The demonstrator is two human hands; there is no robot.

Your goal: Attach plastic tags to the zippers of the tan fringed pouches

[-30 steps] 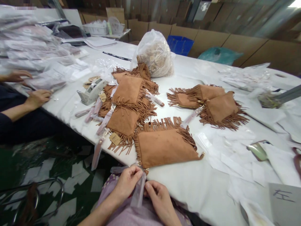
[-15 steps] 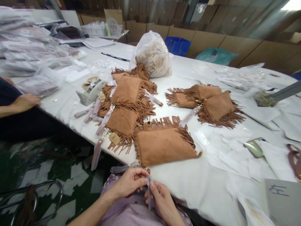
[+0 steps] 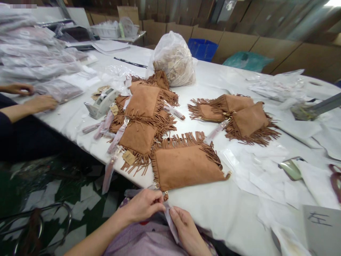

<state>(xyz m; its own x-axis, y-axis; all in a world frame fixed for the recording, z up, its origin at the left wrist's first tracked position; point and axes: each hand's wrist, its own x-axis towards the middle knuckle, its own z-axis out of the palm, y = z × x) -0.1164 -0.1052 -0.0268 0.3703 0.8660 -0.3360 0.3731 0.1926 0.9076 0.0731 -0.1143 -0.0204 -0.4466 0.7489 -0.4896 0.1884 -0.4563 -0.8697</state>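
Observation:
A brown suede fringed bag (image 3: 186, 169) lies flat at the table's front edge, its fringe pointing away from me. Just below its near left corner, my left hand (image 3: 145, 206) pinches the upper end of a narrow translucent plastic sleeve (image 3: 172, 222). My right hand (image 3: 186, 227) grips the same sleeve lower down, thumb on top. What is inside the sleeve I cannot make out. A small brown tassel-like zip pull (image 3: 166, 196) hangs by a metal clasp close to my left fingertips. Both hands are over my lap, apart from the bag's body.
Stacked fringed bags with wrapped straps (image 3: 144, 101) lie behind on the left, more bags (image 3: 249, 119) on the right. A tape dispenser (image 3: 102, 103) and a plastic sack (image 3: 174, 60) stand beyond. At left, a co-worker's hands (image 3: 39, 103) touch a plastic-wrapped package (image 3: 60, 89).
My hands have spread slightly apart along the sleeve, which now slants between them. The co-worker's second hand has come into view, and the near one has moved onto the wrapped package.

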